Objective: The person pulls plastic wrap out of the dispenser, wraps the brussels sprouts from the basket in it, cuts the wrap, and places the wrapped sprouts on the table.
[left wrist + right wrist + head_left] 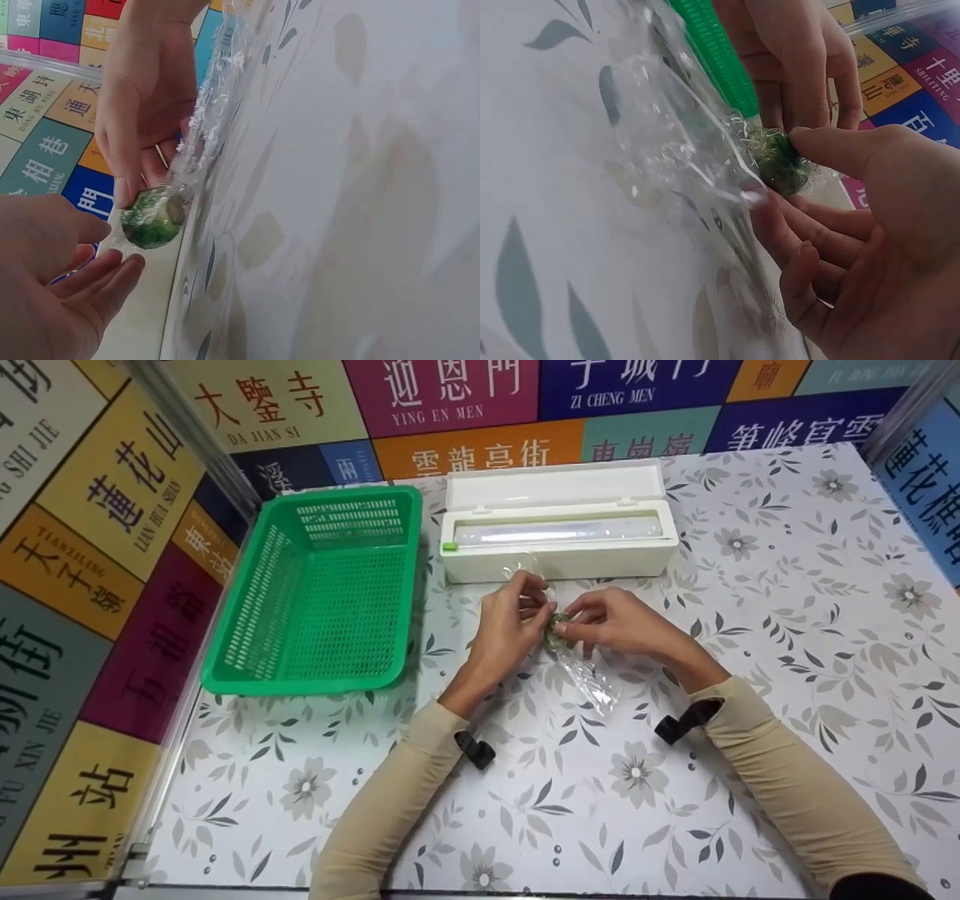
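Note:
A small round green item (pixel 154 217) is wrapped in clear cling film; its exact kind does not show through the film. The right hand (pixel 619 622) pinches it between thumb and fingers, just above the table. From the other side, the left hand (pixel 510 619) holds the film close against the item with its thumb and fingertips. A crumpled tail of cling film (pixel 592 682) hangs from the item toward the front, and a short end sticks up past the left fingers. In the right wrist view, the loose film (pixel 675 135) spreads out beside the right fingertips.
Behind the hands stands a white cling film dispenser (pixel 555 564), lid raised, with a roll (pixel 559 529) inside and a green slider at its left end. A green plastic basket (pixel 409 607) sits at the left. Patterned panels with lettering (pixel 465 454) border the flowered tabletop (pixel 750 607).

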`<action>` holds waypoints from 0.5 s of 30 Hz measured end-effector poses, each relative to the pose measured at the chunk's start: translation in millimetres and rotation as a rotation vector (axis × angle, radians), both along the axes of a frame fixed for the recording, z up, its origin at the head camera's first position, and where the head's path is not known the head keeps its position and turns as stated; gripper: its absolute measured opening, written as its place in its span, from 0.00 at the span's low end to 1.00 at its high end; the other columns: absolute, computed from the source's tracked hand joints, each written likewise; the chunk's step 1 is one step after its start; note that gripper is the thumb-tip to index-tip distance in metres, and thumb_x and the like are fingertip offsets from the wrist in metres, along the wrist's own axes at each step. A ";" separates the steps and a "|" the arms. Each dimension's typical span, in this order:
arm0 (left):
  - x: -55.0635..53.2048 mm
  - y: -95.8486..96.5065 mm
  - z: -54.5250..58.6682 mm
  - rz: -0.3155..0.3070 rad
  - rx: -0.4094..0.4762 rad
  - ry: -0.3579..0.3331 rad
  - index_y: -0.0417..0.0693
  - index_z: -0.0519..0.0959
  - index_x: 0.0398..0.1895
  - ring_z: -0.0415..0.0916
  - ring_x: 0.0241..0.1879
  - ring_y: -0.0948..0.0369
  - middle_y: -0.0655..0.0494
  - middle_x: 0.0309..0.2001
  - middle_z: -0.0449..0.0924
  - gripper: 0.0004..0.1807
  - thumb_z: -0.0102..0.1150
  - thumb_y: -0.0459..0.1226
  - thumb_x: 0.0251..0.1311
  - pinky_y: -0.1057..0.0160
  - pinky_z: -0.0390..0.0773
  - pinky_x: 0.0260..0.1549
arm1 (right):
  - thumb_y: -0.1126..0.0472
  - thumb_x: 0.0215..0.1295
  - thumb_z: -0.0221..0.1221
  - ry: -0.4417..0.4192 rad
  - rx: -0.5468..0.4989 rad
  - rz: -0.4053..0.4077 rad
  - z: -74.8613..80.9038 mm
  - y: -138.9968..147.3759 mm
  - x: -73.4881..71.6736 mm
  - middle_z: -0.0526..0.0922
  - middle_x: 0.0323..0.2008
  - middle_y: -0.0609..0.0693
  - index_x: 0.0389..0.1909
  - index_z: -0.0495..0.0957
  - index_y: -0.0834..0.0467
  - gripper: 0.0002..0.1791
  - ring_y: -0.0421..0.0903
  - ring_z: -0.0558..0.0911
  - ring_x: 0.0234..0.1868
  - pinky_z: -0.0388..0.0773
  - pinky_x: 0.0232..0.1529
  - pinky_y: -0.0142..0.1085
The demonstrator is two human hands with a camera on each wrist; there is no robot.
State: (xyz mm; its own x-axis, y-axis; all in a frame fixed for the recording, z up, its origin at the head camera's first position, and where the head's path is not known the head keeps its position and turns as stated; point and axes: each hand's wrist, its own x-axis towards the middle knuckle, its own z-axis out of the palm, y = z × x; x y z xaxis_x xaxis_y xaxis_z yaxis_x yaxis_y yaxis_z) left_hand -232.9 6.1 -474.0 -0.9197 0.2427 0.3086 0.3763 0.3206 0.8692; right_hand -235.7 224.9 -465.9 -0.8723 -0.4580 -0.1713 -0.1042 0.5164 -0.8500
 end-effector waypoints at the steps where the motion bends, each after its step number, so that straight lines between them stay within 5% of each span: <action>1: 0.6 -0.2 -0.1 -0.014 0.017 -0.004 0.33 0.79 0.52 0.93 0.48 0.53 0.40 0.47 0.89 0.13 0.69 0.26 0.68 0.72 0.87 0.49 | 0.46 0.74 0.70 -0.010 -0.002 0.000 0.6 -0.1 2.3 0.93 0.41 0.60 0.58 0.84 0.62 0.25 0.48 0.90 0.31 0.82 0.32 0.33; 9: 6.7 -4.7 0.4 -0.123 0.162 -0.071 0.31 0.78 0.54 0.92 0.52 0.51 0.34 0.57 0.83 0.20 0.73 0.21 0.61 0.67 0.89 0.52 | 0.47 0.73 0.71 -0.052 -0.043 0.015 -4.6 0.5 16.4 0.93 0.42 0.59 0.58 0.80 0.61 0.25 0.49 0.89 0.27 0.86 0.31 0.37; 15: 8.4 -11.8 -4.2 -0.071 0.035 -0.093 0.40 0.80 0.51 0.91 0.50 0.56 0.44 0.52 0.87 0.12 0.72 0.33 0.70 0.68 0.89 0.50 | 0.45 0.69 0.73 -0.045 -0.030 -0.046 -7.2 -2.0 21.7 0.94 0.38 0.56 0.52 0.82 0.60 0.25 0.49 0.87 0.23 0.85 0.27 0.37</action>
State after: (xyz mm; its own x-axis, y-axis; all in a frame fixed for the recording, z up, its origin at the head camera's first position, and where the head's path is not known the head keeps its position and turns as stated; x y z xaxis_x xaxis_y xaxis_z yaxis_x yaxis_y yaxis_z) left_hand -224.5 -5.6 -478.1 -0.9255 0.2991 0.2322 0.3143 0.2648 0.9116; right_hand -214.0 222.9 -473.1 -0.8844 -0.4226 -0.1979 -0.0418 0.4941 -0.8684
